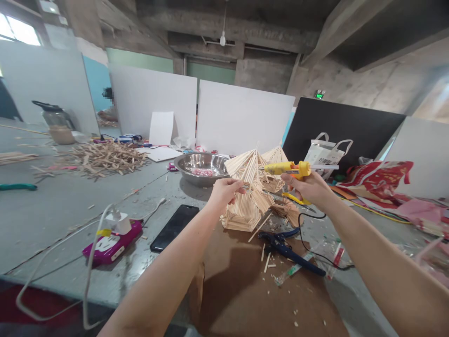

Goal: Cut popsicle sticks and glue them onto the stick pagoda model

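Wooden-stick model (242,213) at the far edge of brown cardboard (277,306) on the desk (115,196). Left hand (226,190) at its side, grip indiscernible; right hand (308,188), grip closed around a yellow glue gun (280,168).

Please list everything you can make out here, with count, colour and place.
Wooden stickwork: several pieces, pale, before the hands
Glue gun: one, yellow, in the right hand
Pliers: one pair, blue, on the brown sheet
Brown sheet: one, brown, near front
Bowl: one, silver, behind the left hand
Phone: one, black, left of the left forearm
Power strip: one, purple, left of the phone
Stick pile: one, tan, rear left
Bottle: one, clear with dark lid, far left
White bag: one, rear right
Red bag: one, right
Panels: several, white plus one black, back
Table: grey, underneath
Left hand: one, bare, at the stickwork
Right hand: one, bare, gripping the glue gun
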The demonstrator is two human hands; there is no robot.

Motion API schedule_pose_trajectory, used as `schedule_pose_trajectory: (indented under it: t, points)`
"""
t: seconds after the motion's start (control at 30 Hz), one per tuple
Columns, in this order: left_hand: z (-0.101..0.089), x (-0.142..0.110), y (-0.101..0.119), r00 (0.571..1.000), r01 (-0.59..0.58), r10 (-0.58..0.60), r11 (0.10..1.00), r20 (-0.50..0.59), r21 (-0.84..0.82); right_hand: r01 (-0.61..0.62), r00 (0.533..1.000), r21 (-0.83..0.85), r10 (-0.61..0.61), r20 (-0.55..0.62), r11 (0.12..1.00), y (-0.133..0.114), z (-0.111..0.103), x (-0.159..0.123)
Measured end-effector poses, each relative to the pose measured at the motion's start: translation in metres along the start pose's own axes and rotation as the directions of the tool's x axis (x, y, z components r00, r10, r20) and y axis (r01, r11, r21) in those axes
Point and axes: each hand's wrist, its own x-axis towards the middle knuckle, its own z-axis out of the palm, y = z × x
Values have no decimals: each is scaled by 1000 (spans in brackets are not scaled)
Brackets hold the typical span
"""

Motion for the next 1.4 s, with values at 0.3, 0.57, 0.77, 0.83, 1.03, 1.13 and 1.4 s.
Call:
schedule_pose_trajectory:
  t: [0.3, 0.57, 0.77, 0.83, 1.03, 1.13, 1.4]
  points:
    - [1, 4, 2, 997, 69, -68, 997, 36, -27, -64, 998, 42, 64, 17, 997, 1, 4, -3]
    - [2, 3, 3, 996, 78, -77, 997, 37, -21, 2, 1000, 33, -3, 29, 999, -2, 2, -5]
    - [2, 5, 6, 994, 100, -98, 995, 43, -31, 28, 999, 25, -29, 19, 999, -1, 3, -5]
    - [2, 5, 8, 994, 102, -100, 994, 42, -33, 18, 1000, 17, -18, 16, 1000, 0, 4, -5]
    - [2, 5, 9, 993, 112, -110, 993, 40, -33, -8, 1000, -12, 9, 28, 1000, -1, 4, -5]
    - [1, 7, 7, 993, 108, -106, 994, 54, -31, -15, 1000, -35, 15, 19, 999, 0, 3, -5]
    - [4, 5, 9, 996, 85, -85, 996, 6, 15, 47, 999, -27, -47, -7, 999, -1, 8, 0]
